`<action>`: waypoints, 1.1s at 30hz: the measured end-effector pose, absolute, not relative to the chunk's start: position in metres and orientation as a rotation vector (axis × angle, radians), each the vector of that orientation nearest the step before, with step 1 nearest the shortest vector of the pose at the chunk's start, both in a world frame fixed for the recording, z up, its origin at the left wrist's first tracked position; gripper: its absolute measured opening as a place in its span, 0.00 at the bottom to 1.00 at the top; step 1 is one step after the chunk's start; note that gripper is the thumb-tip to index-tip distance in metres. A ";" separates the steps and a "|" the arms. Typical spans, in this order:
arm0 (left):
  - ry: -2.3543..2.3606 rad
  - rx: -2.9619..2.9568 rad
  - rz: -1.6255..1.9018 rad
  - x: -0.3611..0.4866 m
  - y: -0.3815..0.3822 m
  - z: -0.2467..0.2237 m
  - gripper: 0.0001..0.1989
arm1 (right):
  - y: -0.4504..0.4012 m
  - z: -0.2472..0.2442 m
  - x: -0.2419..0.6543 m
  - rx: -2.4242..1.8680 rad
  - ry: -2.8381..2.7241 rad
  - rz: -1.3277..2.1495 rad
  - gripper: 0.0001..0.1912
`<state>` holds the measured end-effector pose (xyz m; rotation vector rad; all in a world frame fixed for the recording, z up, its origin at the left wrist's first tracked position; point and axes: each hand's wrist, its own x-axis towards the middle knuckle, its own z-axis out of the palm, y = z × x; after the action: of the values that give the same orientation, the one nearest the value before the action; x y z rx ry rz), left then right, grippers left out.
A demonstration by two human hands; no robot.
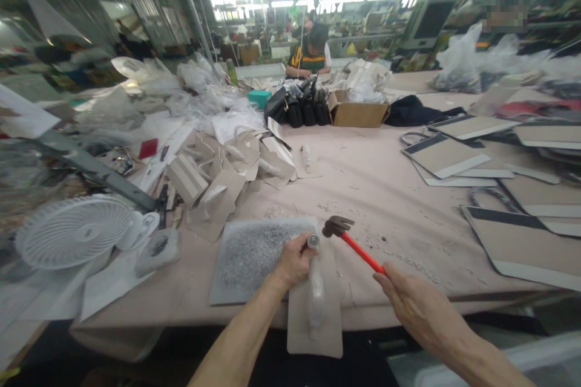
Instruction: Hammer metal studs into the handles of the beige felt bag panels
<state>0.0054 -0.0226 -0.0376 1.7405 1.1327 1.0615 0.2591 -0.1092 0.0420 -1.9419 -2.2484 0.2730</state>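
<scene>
My left hand (295, 259) pinches a small round metal piece (313, 242) at the top end of a plastic-wrapped handle, over the right edge of a speckled grey slab (249, 260). The wrapped handle (316, 296) lies along a beige panel (333, 320) that overhangs the table's front edge. In my right hand (403, 290) is a hammer (363, 252) with a red shaft, held by its lower end. Its dark claw head is just right of the metal piece, apart from it.
Beige panels with handles (222, 187) are heaped at the left, near a white fan (86, 233). Flat panels (526, 242) lie at the right. Black bags (304, 109) and a cardboard box (358, 113) stand farther back, before a seated person (311, 57).
</scene>
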 end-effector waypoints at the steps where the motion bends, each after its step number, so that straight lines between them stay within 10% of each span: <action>1: 1.128 1.734 1.066 0.005 -0.023 -0.038 0.08 | -0.108 0.037 0.263 -1.994 -2.244 0.244 0.17; 7: 1.124 1.648 1.086 0.006 -0.022 -0.038 0.09 | -0.109 0.001 0.248 -1.929 -2.275 -0.213 0.14; 11: 1.131 1.544 1.122 0.009 -0.021 -0.040 0.08 | -0.115 0.004 0.199 -1.341 -2.558 -0.121 0.30; 17: 1.164 1.150 1.265 0.009 -0.010 -0.026 0.11 | -0.101 0.023 0.146 -1.208 -2.760 -0.080 0.07; 23: 1.098 1.141 1.607 -0.026 -0.008 0.050 0.15 | -0.101 0.050 0.132 -1.568 -2.514 -0.314 0.07; 33: 1.206 1.261 1.418 -0.031 -0.042 0.046 0.13 | -0.104 0.065 0.142 -2.129 -2.120 0.537 0.10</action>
<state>-0.0309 -0.0422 0.0459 1.2605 1.2062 1.4179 0.1415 -0.1041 0.0650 -2.1286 -2.1197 0.5372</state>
